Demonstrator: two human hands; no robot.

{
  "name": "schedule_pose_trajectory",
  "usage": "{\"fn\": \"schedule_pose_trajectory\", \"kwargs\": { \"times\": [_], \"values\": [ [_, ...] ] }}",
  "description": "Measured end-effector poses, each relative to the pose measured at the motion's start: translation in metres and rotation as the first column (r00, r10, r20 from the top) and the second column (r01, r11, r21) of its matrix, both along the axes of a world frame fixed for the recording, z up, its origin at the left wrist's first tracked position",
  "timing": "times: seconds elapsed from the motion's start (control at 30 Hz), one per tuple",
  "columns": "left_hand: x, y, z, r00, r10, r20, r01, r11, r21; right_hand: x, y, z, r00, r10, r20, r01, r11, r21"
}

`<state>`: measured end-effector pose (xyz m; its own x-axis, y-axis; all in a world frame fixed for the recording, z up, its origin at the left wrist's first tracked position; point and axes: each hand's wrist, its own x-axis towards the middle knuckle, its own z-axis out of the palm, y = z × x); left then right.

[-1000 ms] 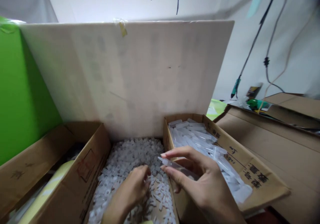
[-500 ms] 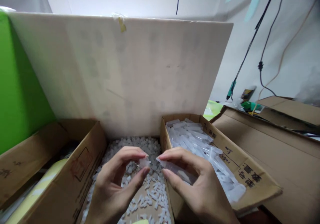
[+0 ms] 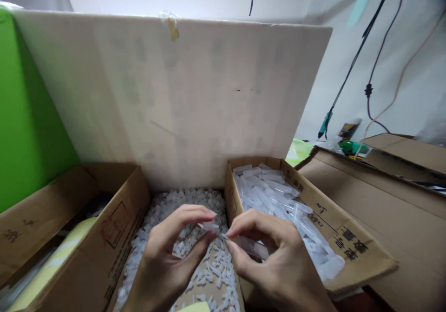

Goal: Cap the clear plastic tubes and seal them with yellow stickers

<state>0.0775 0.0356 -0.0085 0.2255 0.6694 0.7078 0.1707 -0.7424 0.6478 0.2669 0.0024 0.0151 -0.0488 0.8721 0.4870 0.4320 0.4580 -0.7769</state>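
Note:
My left hand (image 3: 167, 261) pinches a small translucent plastic cap (image 3: 210, 226) between thumb and forefinger. My right hand (image 3: 275, 261) grips a clear plastic tube (image 3: 251, 247) with its tip pointing left. Cap and tube tip meet between the two hands, above the middle box. Below them lies a heap of small white plastic caps (image 3: 174, 205) in the middle cardboard box (image 3: 120, 223). A narrower cardboard box (image 3: 348, 247) to the right holds several clear tubes (image 3: 272, 193).
A tall pale cardboard panel (image 3: 174, 98) stands behind the boxes, and a green wall (image 3: 24, 116) rises at the left. Another open box (image 3: 45, 219) sits at the left. Flat cardboard (image 3: 383, 195), cables (image 3: 369, 89) and a green tool (image 3: 350, 147) lie at the right.
My left hand rose out of the heap of caps with one cap pinched. It moved right until the cap met the tip of the tube in my right hand.

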Motion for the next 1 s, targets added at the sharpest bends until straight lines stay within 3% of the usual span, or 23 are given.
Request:
{"fn": "schedule_pose_trajectory", "kwargs": {
  "times": [0.17,0.27,0.33,0.47,0.57,0.8,1.0],
  "values": [
    [-0.013,0.011,-0.001,0.957,0.080,-0.278,-0.075,0.997,0.030,-0.001,-0.001,-0.001,0.999,-0.031,0.025,0.032,0.999,-0.013],
    [-0.024,0.020,-0.008,0.917,0.099,-0.387,-0.076,0.994,0.075,-0.002,0.002,-0.003,0.997,-0.071,0.018,0.071,0.997,-0.034],
    [-0.028,0.022,-0.009,0.901,0.106,-0.421,-0.100,0.994,0.036,-0.001,0.004,-0.005,0.997,-0.073,-0.001,0.073,0.997,-0.026],
    [-0.027,0.012,0.001,0.931,0.138,-0.339,-0.190,0.973,-0.127,-0.001,0.004,-0.004,0.999,0.032,0.009,-0.032,0.999,0.013],
    [-0.020,0.002,0.011,0.970,0.127,-0.209,-0.167,0.969,-0.184,0.000,0.003,-0.001,0.990,0.138,0.025,-0.139,0.989,0.042],
    [-0.007,-0.003,0.012,0.989,0.126,-0.076,-0.134,0.984,-0.119,0.003,0.002,-0.002,0.984,0.170,-0.056,-0.172,0.984,-0.036],
    [0.002,-0.002,0.012,1.000,0.000,-0.017,-0.001,0.998,-0.056,0.003,0.001,-0.001,0.978,0.140,-0.153,-0.158,0.981,-0.115]
  ]
}}
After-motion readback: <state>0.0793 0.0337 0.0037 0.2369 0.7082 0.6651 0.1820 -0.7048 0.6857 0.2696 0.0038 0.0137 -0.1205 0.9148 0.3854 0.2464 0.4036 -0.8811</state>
